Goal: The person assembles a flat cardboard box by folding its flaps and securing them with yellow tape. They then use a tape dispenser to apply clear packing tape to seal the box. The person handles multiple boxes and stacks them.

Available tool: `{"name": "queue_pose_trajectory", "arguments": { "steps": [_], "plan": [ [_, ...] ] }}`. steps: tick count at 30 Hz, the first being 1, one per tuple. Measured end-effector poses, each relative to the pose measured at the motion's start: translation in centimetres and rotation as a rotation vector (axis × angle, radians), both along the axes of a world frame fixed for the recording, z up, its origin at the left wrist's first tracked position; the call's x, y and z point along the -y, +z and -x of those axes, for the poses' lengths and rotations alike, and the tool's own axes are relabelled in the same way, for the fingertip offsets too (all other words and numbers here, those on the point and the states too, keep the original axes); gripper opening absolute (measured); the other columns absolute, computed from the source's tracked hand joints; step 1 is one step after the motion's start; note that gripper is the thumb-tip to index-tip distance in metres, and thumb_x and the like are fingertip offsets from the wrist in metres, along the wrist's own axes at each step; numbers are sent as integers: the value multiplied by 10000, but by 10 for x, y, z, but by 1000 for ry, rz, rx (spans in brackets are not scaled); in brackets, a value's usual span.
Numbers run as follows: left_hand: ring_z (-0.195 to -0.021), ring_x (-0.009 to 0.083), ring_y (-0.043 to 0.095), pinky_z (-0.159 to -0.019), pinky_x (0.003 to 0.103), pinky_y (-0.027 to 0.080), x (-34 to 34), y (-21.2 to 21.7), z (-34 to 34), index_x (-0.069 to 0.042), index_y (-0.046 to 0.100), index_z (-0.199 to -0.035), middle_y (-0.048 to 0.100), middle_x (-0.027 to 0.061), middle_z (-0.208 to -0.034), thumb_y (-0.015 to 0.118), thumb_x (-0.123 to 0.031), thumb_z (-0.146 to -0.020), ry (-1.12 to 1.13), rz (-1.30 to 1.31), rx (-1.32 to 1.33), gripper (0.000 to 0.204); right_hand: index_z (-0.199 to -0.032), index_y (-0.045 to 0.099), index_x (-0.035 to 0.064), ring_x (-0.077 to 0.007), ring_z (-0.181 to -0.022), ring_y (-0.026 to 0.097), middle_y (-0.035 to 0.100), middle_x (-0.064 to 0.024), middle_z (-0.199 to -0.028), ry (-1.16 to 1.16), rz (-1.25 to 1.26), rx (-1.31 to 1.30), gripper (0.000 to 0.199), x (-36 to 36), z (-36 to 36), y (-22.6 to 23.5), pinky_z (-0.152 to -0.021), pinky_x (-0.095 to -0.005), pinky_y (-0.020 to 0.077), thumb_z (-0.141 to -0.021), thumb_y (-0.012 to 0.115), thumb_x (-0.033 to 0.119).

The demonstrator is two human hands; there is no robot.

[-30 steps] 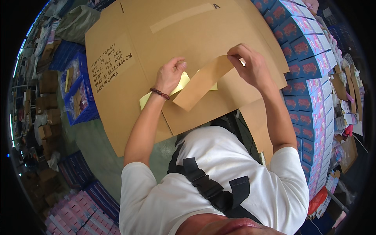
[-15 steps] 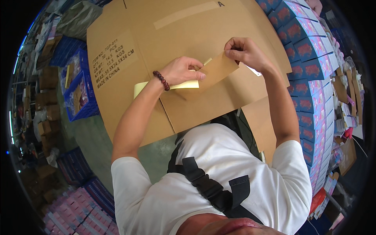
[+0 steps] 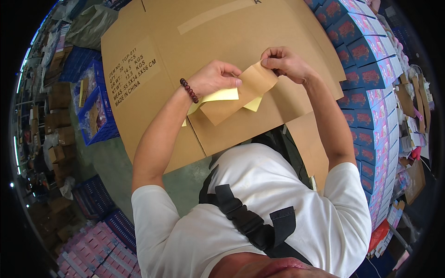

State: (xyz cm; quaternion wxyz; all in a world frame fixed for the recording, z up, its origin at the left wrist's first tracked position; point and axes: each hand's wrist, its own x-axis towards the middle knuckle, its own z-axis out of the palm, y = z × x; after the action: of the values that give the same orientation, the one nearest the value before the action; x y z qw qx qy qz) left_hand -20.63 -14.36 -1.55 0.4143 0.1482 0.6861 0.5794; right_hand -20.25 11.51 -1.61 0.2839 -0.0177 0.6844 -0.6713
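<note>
Over a large flat cardboard carton (image 3: 204, 48), my right hand (image 3: 288, 64) pinches the upper end of a brown tape-like strip (image 3: 241, 95), which slants down to the left. My left hand (image 3: 214, 79), with a dark bead bracelet at the wrist, is closed, thumb against fingers, on a pale yellow paper strip (image 3: 221, 95) beside the brown one. Part of the yellow strip runs under my hand and wrist. Another yellow piece (image 3: 253, 104) shows below the brown strip; whether it is the same paper I cannot tell.
Stacked blue printed boxes (image 3: 364, 99) line the right side. To the left, blue plastic crates (image 3: 99, 120) stand on the floor. Pink packages (image 3: 99, 252) lie stacked at lower left. A smaller cardboard flap (image 3: 303, 146) sits by the carton's near right edge.
The brown strip has turned, its lower end now swung down and left over the carton. More yellow paper shows beneath it. My right hand has shifted slightly left.
</note>
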Motion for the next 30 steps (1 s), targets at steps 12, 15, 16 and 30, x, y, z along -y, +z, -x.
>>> {"name": "queue_pose_trajectory", "arguments": {
  "steps": [12, 15, 16, 30],
  "plan": [
    [-756, 90, 631, -659, 221, 518, -3, 0, -4, 40, 592, -1152, 678, 56, -891, 703, -191, -868, -47, 64, -20, 383, -867, 599, 33, -63, -639, 514, 571, 20, -730, -30, -185, -286, 163, 7, -13, 18, -548, -231, 413, -866, 687, 171],
    [-790, 95, 629, -687, 233, 520, -5, -2, -3, 45, 562, -1200, 678, 70, -899, 705, -204, -867, -69, 40, -31, 439, -858, 596, 23, -61, -642, 512, 571, 20, -726, -45, -242, -360, 149, 8, -17, 22, -543, -231, 409, -871, 675, 148],
    [-806, 99, 629, -701, 238, 521, -5, -2, -2, 46, 555, -1209, 678, 75, -906, 707, -211, -865, -74, 55, -52, 456, -855, 596, 22, -59, -645, 511, 571, 20, -725, -56, -273, -398, 144, 8, -18, 23, -546, -230, 408, -870, 674, 142],
    [-906, 130, 609, -806, 284, 501, -10, 8, 2, 2, 571, -1238, 666, 105, -963, 693, -264, -866, -43, 1, -11, 473, -833, 586, 4, -36, -612, 445, 503, 48, -666, -106, -398, -521, 132, 15, -31, 27, -521, -220, 363, -870, 661, 106]
  ]
}}
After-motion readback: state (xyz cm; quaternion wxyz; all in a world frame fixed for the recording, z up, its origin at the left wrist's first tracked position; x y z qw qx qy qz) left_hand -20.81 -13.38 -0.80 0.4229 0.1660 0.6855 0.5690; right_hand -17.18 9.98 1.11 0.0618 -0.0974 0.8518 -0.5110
